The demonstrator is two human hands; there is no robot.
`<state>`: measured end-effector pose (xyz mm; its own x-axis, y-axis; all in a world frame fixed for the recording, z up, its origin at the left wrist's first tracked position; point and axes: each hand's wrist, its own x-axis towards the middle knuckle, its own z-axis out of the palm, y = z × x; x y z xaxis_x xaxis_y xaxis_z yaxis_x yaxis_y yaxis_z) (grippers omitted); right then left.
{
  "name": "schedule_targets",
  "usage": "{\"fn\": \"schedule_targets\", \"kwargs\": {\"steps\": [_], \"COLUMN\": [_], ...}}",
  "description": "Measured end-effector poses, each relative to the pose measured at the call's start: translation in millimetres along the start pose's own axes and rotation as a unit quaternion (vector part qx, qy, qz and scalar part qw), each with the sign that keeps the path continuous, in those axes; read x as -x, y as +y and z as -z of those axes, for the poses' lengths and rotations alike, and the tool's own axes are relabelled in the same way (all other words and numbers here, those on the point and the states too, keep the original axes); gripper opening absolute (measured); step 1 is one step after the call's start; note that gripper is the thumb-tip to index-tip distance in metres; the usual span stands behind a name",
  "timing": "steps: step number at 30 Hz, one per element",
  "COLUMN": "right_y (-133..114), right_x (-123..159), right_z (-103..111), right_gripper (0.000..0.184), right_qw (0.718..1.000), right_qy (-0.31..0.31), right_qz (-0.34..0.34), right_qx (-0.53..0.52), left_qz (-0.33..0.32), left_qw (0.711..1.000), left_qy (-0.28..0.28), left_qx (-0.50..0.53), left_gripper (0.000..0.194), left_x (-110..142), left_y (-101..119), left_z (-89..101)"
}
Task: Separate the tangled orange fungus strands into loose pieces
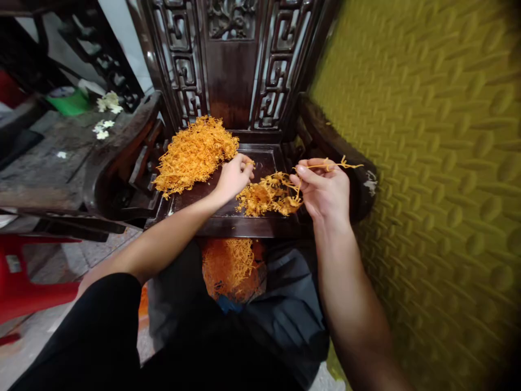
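Observation:
My right hand [325, 190] pinches a thin orange branched strand [344, 164] that sticks out past the fingers to the right. Another orange strand hangs by its fingertips toward a small heap of orange strands [271, 195] on the dark wooden chair seat [215, 225]. Closed in a pinch, my left hand [236, 176] is between that heap and a larger orange pile [195, 155]. A small orange bit [251, 163] shows at its fingertips. Whether the strands are plastic or plant stems I cannot tell.
A carved chair back [232, 81] rises behind the seat, with curved armrests on both sides. Below the seat front, between my legs, sits a container of orange strands [234, 263]. A green tape roll [69, 100] and white flowers [108, 102] lie on the left table. A red stool [32, 277] stands at left.

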<state>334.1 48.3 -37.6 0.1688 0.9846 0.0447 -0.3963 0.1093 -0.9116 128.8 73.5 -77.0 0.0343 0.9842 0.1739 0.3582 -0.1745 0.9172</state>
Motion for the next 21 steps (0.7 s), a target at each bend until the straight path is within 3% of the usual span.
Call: {"fn": "schedule_targets", "kwargs": {"steps": [2, 4, 8, 10, 12, 15, 17, 21], "right_y": [-2.3, -4.4, -7.7, -9.6, -11.5, -12.4, -9.6, 3.3], "right_x": [4.3, 6.9, 7.9, 8.6, 10.2, 13.8, 16.3, 22.3], "right_z": [-3.3, -5.2, -5.8, -6.8, -9.1, -14.3, -17.0, -18.9], "right_gripper": [0.041, 0.041, 0.038, 0.035, 0.032, 0.030, 0.030, 0.029], "right_qw": [0.999, 0.996, 0.989, 0.986, 0.983, 0.979, 0.981, 0.975], "right_qy": [-0.037, -0.064, -0.075, -0.087, -0.115, -0.150, -0.150, -0.159], "right_qz": [-0.023, -0.064, -0.128, -0.140, -0.144, -0.138, -0.118, -0.033], "right_qx": [0.000, -0.002, -0.014, -0.014, -0.010, -0.007, 0.014, 0.153], "left_qz": [0.038, 0.039, 0.030, 0.009, -0.053, -0.138, -0.146, -0.138], "left_qw": [0.998, 0.993, 0.995, 0.989, 0.972, 0.953, 0.954, 0.959], "left_qy": [-0.043, -0.087, -0.097, -0.124, -0.195, -0.270, -0.256, -0.163], "left_qx": [-0.036, -0.064, -0.016, 0.075, 0.118, 0.019, -0.061, -0.187], "left_gripper": [0.008, 0.024, 0.065, 0.053, 0.039, 0.025, 0.020, 0.035], "left_x": [-13.5, -21.1, -22.3, -15.6, -4.6, 12.7, 19.4, 23.5], "left_y": [-25.6, -39.9, -32.5, -18.7, -5.0, 8.1, 11.4, 12.3], "left_z": [-8.8, -16.3, -19.3, -14.0, -6.2, 7.5, 19.2, 49.1]}}
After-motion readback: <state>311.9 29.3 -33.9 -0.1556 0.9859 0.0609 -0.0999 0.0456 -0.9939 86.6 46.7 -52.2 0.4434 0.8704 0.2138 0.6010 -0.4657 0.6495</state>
